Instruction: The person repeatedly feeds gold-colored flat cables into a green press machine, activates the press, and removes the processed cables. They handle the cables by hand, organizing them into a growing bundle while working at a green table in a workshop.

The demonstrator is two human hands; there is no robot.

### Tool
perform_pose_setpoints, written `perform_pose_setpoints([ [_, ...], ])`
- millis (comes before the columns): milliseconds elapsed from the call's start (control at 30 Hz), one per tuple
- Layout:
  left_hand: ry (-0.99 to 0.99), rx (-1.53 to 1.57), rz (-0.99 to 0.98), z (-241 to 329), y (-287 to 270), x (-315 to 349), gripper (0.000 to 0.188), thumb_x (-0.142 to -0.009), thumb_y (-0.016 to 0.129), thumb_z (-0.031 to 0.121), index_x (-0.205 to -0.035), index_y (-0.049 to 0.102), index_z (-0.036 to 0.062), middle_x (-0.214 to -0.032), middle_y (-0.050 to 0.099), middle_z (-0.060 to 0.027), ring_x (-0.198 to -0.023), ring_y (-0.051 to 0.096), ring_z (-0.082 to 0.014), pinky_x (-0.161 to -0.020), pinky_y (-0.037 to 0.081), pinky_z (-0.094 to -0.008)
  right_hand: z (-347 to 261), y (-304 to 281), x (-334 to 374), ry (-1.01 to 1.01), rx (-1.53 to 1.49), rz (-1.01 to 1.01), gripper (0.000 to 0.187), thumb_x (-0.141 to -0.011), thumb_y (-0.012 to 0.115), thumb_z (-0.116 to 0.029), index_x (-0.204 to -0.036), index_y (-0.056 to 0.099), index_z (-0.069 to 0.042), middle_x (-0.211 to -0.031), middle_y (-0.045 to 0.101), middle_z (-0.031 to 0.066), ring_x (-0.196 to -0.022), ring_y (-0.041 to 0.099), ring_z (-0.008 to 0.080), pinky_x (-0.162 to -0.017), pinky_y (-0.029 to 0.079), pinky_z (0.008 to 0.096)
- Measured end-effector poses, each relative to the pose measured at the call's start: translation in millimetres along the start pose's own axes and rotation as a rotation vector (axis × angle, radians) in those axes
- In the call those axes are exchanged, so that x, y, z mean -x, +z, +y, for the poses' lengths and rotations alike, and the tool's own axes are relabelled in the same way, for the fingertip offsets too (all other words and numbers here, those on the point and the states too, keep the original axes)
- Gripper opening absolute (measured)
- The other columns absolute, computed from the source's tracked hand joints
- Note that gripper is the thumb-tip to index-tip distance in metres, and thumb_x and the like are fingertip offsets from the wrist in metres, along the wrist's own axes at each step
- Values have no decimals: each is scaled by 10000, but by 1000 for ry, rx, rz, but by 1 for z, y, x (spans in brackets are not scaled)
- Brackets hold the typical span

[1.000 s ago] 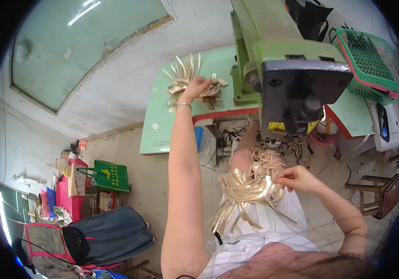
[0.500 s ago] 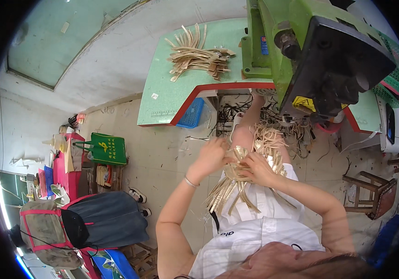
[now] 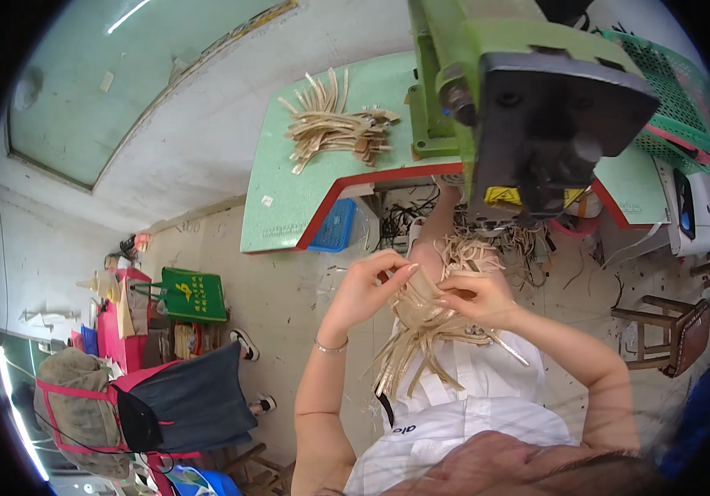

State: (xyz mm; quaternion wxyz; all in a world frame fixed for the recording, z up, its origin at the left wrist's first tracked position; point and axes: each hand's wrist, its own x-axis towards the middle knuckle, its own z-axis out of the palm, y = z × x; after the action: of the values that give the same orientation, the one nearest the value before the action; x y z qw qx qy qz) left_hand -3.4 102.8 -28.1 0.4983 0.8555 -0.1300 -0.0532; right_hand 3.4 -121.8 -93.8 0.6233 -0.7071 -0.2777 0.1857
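A bundle of gold straps [image 3: 423, 331] lies across my lap, its loose ends fanning toward my body. Above it, my left hand [image 3: 369, 285] has thumb and forefinger brought together at the upper left end of a gold strap; whether they grip it is too small to tell. My right hand [image 3: 479, 298] pinches the gold strap [image 3: 425, 289] on its right side, fingers curled. Farther out on my legs rests a tangle of thin beige strips [image 3: 469, 255]. Another pile of gold straps [image 3: 334, 128] sits on the green table [image 3: 276, 194].
A green machine with a black head [image 3: 557, 124] overhangs the table's red-edged cutout. At right are a green mesh basket [image 3: 673, 87] and a wooden stool [image 3: 661, 331]. A co-worker in a dark apron [image 3: 194, 397] is at left, near a green bag [image 3: 194, 293]. Scraps litter the floor.
My view has shifted slightly. My hands have lifted from the bundle, with the left fingers drawn into a pinch and the right fingers curled round a strap.
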Motion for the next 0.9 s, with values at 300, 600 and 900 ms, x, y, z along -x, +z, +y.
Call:
perform_pose_setpoints([
  [300,-45,498,-53,57,56,-25,125,-861,604,65,-885,667,-40,-805,660,-52,-708,578,-64,-615,425,-184,-142,-154,-16,104,539,-363,139,-807,671,-222,-833,688,-86,-719,573,19,-733,535,145,-667,426,276],
  [600,-190,753,177,76,78,-35,152,-874,594,103,-862,676,-24,-731,665,-61,-621,558,-56,-553,383,-177,-135,-182,-46,-114,545,-400,241,-780,711,-227,-823,590,-23,-729,602,40,-680,557,136,-639,455,285],
  [900,-102,688,361,40,39,-35,166,-872,566,135,-830,625,-15,-661,577,-12,-547,451,-49,-506,297,-189,-135,-167,-39,-125,727,-311,286,-806,656,-301,-867,583,-32,-722,594,75,-644,543,215,-623,446,328],
])
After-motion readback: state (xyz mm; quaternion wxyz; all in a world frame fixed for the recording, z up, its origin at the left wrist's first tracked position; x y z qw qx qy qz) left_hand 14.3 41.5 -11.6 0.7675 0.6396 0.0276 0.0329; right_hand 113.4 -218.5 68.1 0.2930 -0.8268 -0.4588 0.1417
